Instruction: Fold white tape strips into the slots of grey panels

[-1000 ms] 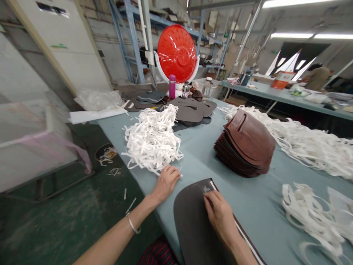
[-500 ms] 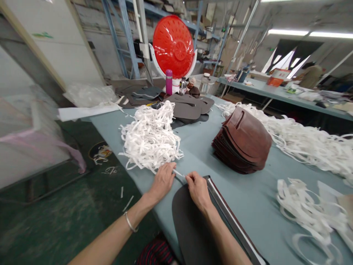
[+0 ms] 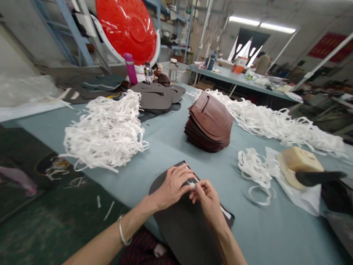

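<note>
Both grips, left hand [image 3: 172, 186] and right hand [image 3: 208, 198], pinch a thin white paper strip [image 3: 193, 181] lying along the straight edge of the dark grey rounded leather piece [image 3: 179, 224] just beneath.

Our single head-worn view, looking forward and down across the desk [image 3: 171, 147] from its near edge, our hands close below the lens, the brown stack [image 3: 209, 123] mid-distance ahead, the red fan [image 3: 127, 27] behind it, the workshop beyond.

A leather-goods workshop: long worktables [image 3: 165, 143], stacked brown leather pieces [image 3: 209, 123], heaps of white strips [image 3: 103, 130], steel shelving [image 3: 68, 33].
</note>
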Tool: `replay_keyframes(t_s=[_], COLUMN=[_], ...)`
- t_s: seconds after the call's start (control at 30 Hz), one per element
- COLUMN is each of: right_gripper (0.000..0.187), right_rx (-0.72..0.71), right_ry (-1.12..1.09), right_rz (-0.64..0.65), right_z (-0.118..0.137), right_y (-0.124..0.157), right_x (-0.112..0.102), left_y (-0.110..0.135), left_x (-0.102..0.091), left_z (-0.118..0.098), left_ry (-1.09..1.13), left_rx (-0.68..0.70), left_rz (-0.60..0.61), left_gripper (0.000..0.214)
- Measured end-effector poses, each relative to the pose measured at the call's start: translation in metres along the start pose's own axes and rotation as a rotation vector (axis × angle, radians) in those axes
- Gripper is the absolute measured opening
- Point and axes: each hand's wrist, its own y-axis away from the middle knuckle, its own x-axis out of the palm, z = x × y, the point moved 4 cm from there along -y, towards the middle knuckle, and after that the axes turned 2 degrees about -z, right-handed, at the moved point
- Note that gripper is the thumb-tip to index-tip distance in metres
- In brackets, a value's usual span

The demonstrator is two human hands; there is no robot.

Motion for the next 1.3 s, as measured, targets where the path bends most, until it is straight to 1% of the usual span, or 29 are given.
replay_keyframes(t_s=[0.03,0.1,0.17,0.27,0.33,0.4,0.47,0.5,0.57,0.6,0.67,0.73,0.8,0.9,0.97,1.07,1.17,1.23,1.3], right_gripper=[0.029,0.027,0.025,0.026,0.024,0.025,0.024,0.02,0.015,0.016,0.02,0.022,0.024,0.025,0.026,0.03,0.033,0.034,0.034], right_rx=[0.013,0.042,0.067,0.076,0.076,0.098,0.12,0.116,0.059,0.017,-0.041,-0.029,0.029,0.107,0.157,0.202,0.212,0.249,0.258], right_ry=[-0.028,-0.077,-0.171,-0.354,-0.403,-0.314,-0.074,0.075,0.34,0.428,0.502,0.485,0.429,0.325,0.24,0.097,0.034,0.113,0.279], right_rz=[-0.015,-0.049,-0.078,-0.141,-0.2,-0.238,-0.252,-0.249,-0.236,-0.228,-0.224,-0.243,-0.252,-0.211,-0.172,-0.126,-0.127,-0.16,-0.211], right_z=[0.0,0.0,0.0,-0.004,-0.01,-0.018,-0.026,-0.028,-0.029,-0.028,-0.027,-0.028,-0.031,-0.03,-0.026,-0.019,-0.019,-0.024,-0.029], right_y=[0.005,0.016,0.025,0.036,0.043,0.05,0.06,0.064,0.07,0.071,0.067,0.057,0.044,0.028,0.025,0.034,0.05,0.06,0.068], right_x=[-0.003,-0.012,-0.023,-0.039,-0.049,-0.057,-0.062,-0.064,-0.066,-0.066,-0.071,-0.08,-0.091,-0.103,-0.106,-0.105,-0.103,-0.104,-0.107], left_y=[-0.004,-0.009,-0.011,-0.011,-0.009,-0.006,-0.002,-0.001,0.002,0.004,0.008,0.013,0.018,0.026,0.03,0.03,0.026,0.024,0.022], left_x=[0.006,0.015,0.018,0.018,0.018,0.02,0.021,0.021,0.019,0.018,0.018,0.022,0.027,0.033,0.032,0.025,0.021,0.022,0.024], left_z=[-0.003,-0.006,-0.007,-0.012,-0.014,-0.011,-0.004,0.001,0.011,0.014,0.017,0.015,0.01,0.007,0.01,0.021,0.03,0.034,0.037], left_ry=[0.05,0.188,0.32,0.41,0.405,0.382,0.335,0.31,0.283,0.284,0.313,0.349,0.382,0.449,0.511,0.619,0.728,0.732,0.677], left_rx=[-0.007,-0.056,-0.123,-0.203,-0.24,-0.253,-0.246,-0.244,-0.256,-0.272,-0.309,-0.351,-0.402,-0.499,-0.59,-0.715,-0.778,-0.813,-0.817], left_rz=[0.058,0.188,0.306,0.387,0.421,0.471,0.498,0.497,0.485,0.485,0.501,0.504,0.48,0.44,0.418,0.329,0.249,0.248,0.255], left_gripper=[0.023,0.027,0.029,0.027,0.027,0.027,0.025,0.024,0.023,0.024,0.027,0.031,0.033,0.035,0.038,0.04,0.039,0.036,0.034])
